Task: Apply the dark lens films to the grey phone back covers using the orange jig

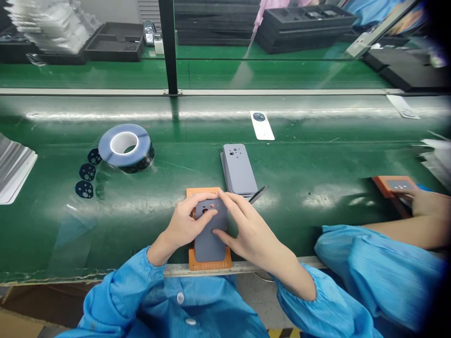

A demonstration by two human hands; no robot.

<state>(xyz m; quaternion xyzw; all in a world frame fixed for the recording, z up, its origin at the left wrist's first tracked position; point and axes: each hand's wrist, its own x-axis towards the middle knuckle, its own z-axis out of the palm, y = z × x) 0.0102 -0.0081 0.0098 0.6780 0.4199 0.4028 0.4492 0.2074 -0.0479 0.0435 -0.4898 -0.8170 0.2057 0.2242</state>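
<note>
A grey phone back cover [210, 239] with camera holes near its top lies in an orange fixture [210, 265] at the front edge of the bench. My left hand [186, 220] grips the cover's upper left, thumb across its face by the holes. Curved over the top right corner, my right hand [248, 227] has its fingers at the edge and its thumb on the face. A thin dark tool [259, 194] sticks out behind my right hand; whether I hold it is hidden. Beyond lies a stack of grey phone back covers [240, 166].
To the left stands a tape roll [141, 141] with black camera-shaped stickers [87, 172] on its strip. A white card [261, 126] lies further back. At right, a co-worker's hand [431, 206] touches another orange fixture [394, 184]. A metal rail [105, 92] crosses behind.
</note>
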